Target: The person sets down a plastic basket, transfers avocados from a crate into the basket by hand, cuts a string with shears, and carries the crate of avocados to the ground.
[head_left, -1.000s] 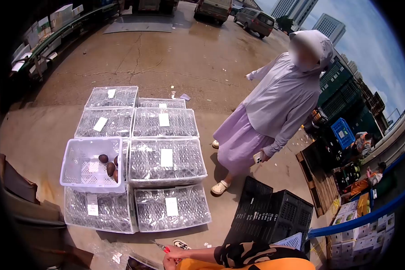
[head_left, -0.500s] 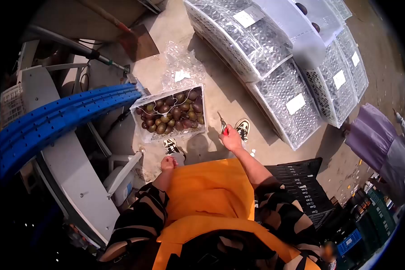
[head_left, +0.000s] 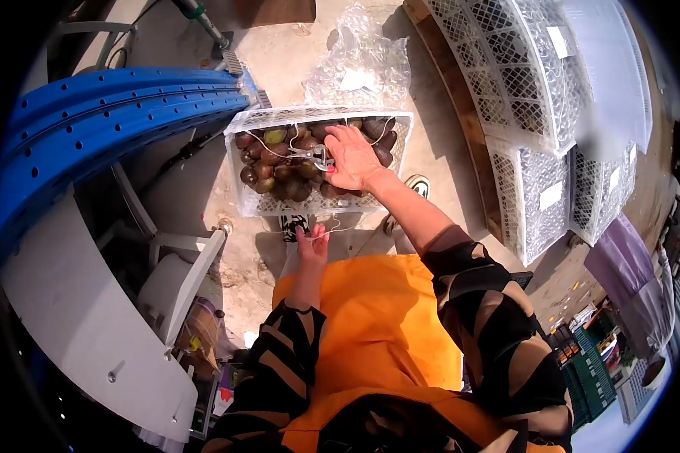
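Note:
A white mesh crate [head_left: 243, 198] of dark, avocado-like fruits [head_left: 283, 172] stands on the ground in front of me. White string [head_left: 258, 140] crosses its top. My right hand [head_left: 352, 160] reaches over the fruits, holding small metal snips [head_left: 310, 154] whose blades point left; the handles are mostly hidden under the palm. At the near side of the crate is my left hand [head_left: 312, 245], its thumb and fingers curled around a loose length of string that trails to the right.
Clear bubble wrap [head_left: 363, 64] with a white paper lies behind the crate. A blue perforated beam [head_left: 128, 113] runs along the left. Wrapped white crates [head_left: 533, 204] are stacked on a pallet [head_left: 457, 83] at right. A person in a purple garment [head_left: 619, 253] is at far right.
My right hand has moved forward with the snips, from beside the crate to over the fruits. The left hand has come forward to the crate's near side and now has string. The view has shifted.

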Motion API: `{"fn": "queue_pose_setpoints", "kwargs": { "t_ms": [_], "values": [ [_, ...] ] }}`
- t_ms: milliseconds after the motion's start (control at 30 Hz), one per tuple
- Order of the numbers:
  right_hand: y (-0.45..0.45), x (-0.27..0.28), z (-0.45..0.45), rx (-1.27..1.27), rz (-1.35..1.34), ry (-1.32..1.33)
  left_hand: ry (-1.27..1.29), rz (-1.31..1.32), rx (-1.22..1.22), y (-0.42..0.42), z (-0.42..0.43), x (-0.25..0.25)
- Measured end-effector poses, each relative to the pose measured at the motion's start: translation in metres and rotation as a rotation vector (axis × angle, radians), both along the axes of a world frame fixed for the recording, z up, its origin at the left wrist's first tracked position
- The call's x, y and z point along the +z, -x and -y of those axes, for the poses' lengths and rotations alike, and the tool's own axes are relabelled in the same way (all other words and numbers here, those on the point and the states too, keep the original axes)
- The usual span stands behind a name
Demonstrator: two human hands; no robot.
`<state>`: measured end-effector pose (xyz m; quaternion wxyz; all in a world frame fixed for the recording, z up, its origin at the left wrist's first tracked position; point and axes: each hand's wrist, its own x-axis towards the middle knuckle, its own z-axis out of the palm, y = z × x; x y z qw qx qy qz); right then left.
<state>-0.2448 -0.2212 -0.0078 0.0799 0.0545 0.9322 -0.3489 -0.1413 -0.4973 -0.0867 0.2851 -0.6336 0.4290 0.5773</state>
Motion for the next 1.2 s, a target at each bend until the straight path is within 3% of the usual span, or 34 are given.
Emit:
{"fn": "queue_pose_setpoints", "kwargs": {
  "t_ms": [67,100,133,200,367,400,433,533,567,667,700,800,867,933,967,1000,1067,1100,1200],
  "values": [
    [0.017,-0.024,0.001,0.248,0.491,0.116,-0.115,-0.222,0.116,-0.007,-0.003,-0.005],
    [0.013,-0.026,0.007,0.299,0.585,0.202,-0.177,-0.338,0.124,-0.006,-0.007,0.002],
    [0.006,-0.023,0.012,0.344,0.678,0.284,-0.105,-0.285,0.186,-0.006,-0.011,0.012],
    [-0.027,-0.022,0.029,0.241,0.668,0.391,0.032,-0.176,0.305,-0.007,-0.018,0.036],
    [-0.033,0.023,-0.014,0.079,0.581,0.216,-0.021,-0.245,0.224,0.000,-0.021,0.035],
    [-0.037,0.007,-0.024,-0.088,0.521,0.232,-0.014,-0.253,0.235,0.008,-0.026,0.029],
    [-0.033,-0.006,-0.033,-0.394,0.314,0.454,-0.051,-0.244,0.234,0.004,-0.021,0.030],
    [-0.013,-0.001,-0.087,-1.121,0.211,0.470,-0.047,-0.265,0.142,-0.004,-0.015,0.022],
    [-0.025,-0.003,-0.097,-1.119,0.318,0.337,-0.142,-0.284,0.025,-0.017,0.010,-0.003],
    [-0.103,-0.030,-0.081,-0.949,0.668,-0.045,-0.015,-0.291,-0.414,0.019,0.005,0.019],
    [-0.144,-0.055,-0.070,-0.974,0.723,0.024,-0.066,-0.200,-0.474,0.040,0.005,0.026],
    [-0.226,-0.098,-0.039,-1.224,0.776,0.047,0.256,-0.047,-1.134,0.085,0.042,0.008],
    [-0.239,-0.118,-0.033,-1.339,0.726,0.220,0.750,-0.455,-1.245,0.132,0.068,-0.001],
    [-0.230,-0.145,-0.027,-1.328,0.468,0.522,0.953,-0.898,-1.388,0.187,0.096,-0.034],
    [-0.206,-0.136,-0.025,-1.253,0.433,0.504,0.872,-0.849,-1.481,0.217,0.096,-0.042],
    [-0.211,-0.171,-0.026,-1.136,0.354,0.351,0.782,-0.796,-1.575,0.242,0.090,-0.046],
    [-0.166,-0.143,-0.033,-0.931,0.693,-0.019,0.597,-0.634,-1.763,0.269,0.088,-0.060],
    [-0.162,-0.152,-0.031,-0.869,0.661,-0.104,0.517,-0.566,-1.836,0.284,0.084,-0.071],
    [-0.155,-0.149,-0.027,-0.781,0.667,-0.179,0.631,-0.845,-1.748,0.274,0.106,-0.101]
  ]
}}
